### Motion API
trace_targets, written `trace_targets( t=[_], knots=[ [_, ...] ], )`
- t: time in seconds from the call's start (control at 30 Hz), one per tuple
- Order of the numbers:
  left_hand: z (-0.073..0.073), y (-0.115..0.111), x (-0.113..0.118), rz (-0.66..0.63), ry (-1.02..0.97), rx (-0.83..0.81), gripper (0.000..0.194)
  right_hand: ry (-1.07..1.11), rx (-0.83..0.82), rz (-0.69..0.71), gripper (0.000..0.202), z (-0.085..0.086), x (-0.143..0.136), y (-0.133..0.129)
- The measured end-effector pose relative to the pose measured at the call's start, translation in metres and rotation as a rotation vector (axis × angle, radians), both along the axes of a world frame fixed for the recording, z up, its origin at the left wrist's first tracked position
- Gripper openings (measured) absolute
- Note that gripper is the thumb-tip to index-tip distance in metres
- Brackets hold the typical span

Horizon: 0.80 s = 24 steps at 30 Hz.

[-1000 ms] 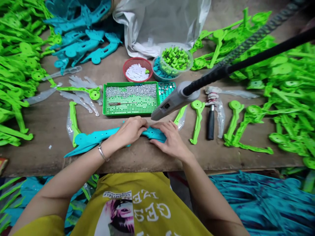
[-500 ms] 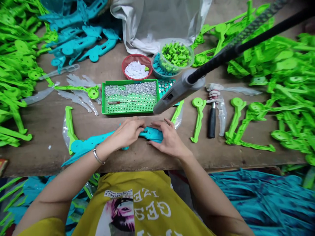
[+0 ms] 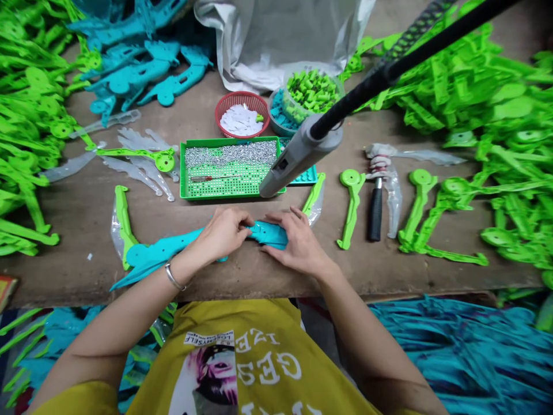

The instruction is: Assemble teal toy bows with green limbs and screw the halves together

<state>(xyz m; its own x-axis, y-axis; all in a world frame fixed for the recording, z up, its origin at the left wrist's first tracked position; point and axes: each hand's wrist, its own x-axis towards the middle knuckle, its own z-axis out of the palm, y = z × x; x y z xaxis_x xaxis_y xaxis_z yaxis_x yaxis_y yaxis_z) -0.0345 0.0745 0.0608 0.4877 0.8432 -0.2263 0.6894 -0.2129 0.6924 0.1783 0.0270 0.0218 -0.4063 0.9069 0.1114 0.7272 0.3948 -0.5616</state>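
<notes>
A long blue plastic part (image 3: 166,249) lies flat on the table in front of me, its middle covered by my left hand. My left hand (image 3: 225,231) rests over it with thumb and fingers pinched together at a recess; whatever is between the fingertips is hidden. On the right end of the blue part, my right hand (image 3: 297,242) is closed, thumb on the near side and fingers on the far side. Just beyond the hands stands a green perforated tray (image 3: 233,196) with small silvery metal pieces and a red-handled screwdriver (image 3: 203,179).
A grey cylindrical tool (image 3: 298,155) on a black cord slants over the tray. Behind are a red basket (image 3: 219,118) and a clear tub (image 3: 339,95) of small green pieces. Right lies a black-handled hammer (image 3: 374,213). Green plastic parts (image 3: 510,104) heap up on both sides.
My hands keep the same grip, with the left fingertips shifting slightly at the blue part. The grey tool appears further left and lower, covering more of the tray's right corner.
</notes>
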Motion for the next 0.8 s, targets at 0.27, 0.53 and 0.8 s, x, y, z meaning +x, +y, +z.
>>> trace_targets(
  t=[0.27,0.53,0.8],
  knots=[
    [-0.015,0.003,-0.008,-0.071,-0.025,0.124,0.013,0.008,0.003,0.004,0.057,0.000,0.000,0.001],
    [-0.021,-0.046,-0.002,-0.301,0.287,0.550,0.032,0.072,-0.015,-0.020,0.075,-0.003,0.001,-0.001],
    [-0.032,-0.076,0.011,-0.271,0.414,0.748,0.042,0.595,0.076,-0.260,0.086,0.034,-0.008,0.030]
  ],
)
